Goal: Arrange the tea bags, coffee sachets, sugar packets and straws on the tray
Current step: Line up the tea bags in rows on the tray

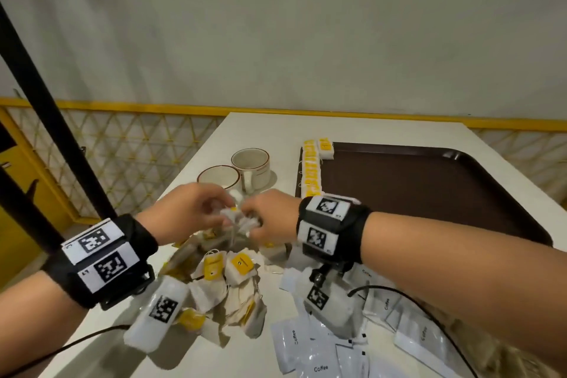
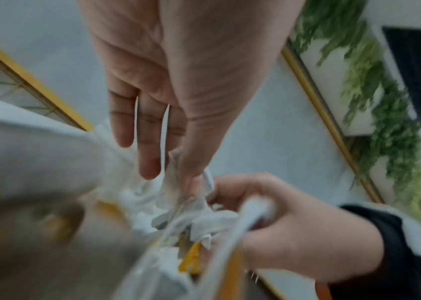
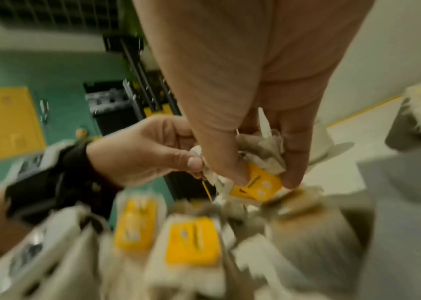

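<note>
Both hands meet above a heap of tea bags (image 1: 233, 279) with yellow tags at the table's front. My right hand (image 1: 253, 222) (image 3: 265, 180) grips a tangled clump of tea bags (image 1: 237, 219) (image 3: 258, 160) between thumb and fingers. My left hand (image 1: 225, 209) (image 2: 170, 174) pinches one tea bag (image 2: 174, 168) at the edge of that clump. The brown tray (image 1: 429, 193) lies to the right, with a row of tea bags (image 1: 311, 175) along its left rim. White coffee sachets (image 1: 310, 350) are scattered at the front right.
Two cream mugs (image 1: 250, 167) (image 1: 218, 176) stand behind the hands, left of the tray. A black pole (image 1: 46, 107) crosses the left side. A yellow-framed railing (image 1: 122, 144) runs behind the white table (image 1: 337, 129). Cables trail from both wrists.
</note>
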Action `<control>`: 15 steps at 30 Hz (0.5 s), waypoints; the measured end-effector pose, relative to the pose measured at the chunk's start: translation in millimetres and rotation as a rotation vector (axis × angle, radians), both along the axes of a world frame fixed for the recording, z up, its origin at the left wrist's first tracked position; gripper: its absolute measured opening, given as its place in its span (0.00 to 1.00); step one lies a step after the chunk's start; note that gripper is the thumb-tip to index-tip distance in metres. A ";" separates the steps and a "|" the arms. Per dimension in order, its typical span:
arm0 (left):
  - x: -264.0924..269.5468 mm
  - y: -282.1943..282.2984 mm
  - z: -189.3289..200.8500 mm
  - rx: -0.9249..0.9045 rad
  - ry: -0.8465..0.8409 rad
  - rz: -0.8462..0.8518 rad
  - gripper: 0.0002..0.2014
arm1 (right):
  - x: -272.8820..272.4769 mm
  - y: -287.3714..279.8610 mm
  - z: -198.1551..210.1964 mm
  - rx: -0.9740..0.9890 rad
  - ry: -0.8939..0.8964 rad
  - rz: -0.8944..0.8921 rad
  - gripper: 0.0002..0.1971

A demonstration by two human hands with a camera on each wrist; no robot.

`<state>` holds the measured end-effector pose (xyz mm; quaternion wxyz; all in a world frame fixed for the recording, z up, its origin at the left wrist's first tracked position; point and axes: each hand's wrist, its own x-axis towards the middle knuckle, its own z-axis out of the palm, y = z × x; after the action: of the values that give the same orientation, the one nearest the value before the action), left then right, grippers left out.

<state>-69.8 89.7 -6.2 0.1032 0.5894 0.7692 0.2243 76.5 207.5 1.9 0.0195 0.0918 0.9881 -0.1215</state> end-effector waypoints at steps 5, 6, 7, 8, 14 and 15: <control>27.2 1.8 40.7 0.319 -0.457 0.054 0.06 | 52.7 18.5 35.3 -0.542 0.246 -0.175 0.07; 39.0 4.4 46.1 0.366 -0.556 0.046 0.06 | 66.5 20.5 39.2 -0.722 0.293 -0.213 0.06; 52.5 8.0 50.1 0.398 -0.656 0.038 0.06 | 80.7 22.2 40.9 -0.897 0.343 -0.255 0.06; 66.3 12.8 51.9 0.414 -0.752 0.031 0.06 | 94.5 23.4 40.8 -1.073 0.391 -0.299 0.07; 142.2 59.1 32.7 0.392 -1.131 -0.016 0.05 | 160.3 29.8 16.8 -1.764 0.592 -0.524 0.13; 152.9 65.5 26.4 0.377 -1.184 -0.019 0.06 | 167.3 31.3 10.3 -1.842 0.608 -0.539 0.16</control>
<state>83.2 155.2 20.2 0.4084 0.3801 0.5232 0.6442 243.8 238.8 12.1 -0.1981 0.2267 0.4186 -0.8568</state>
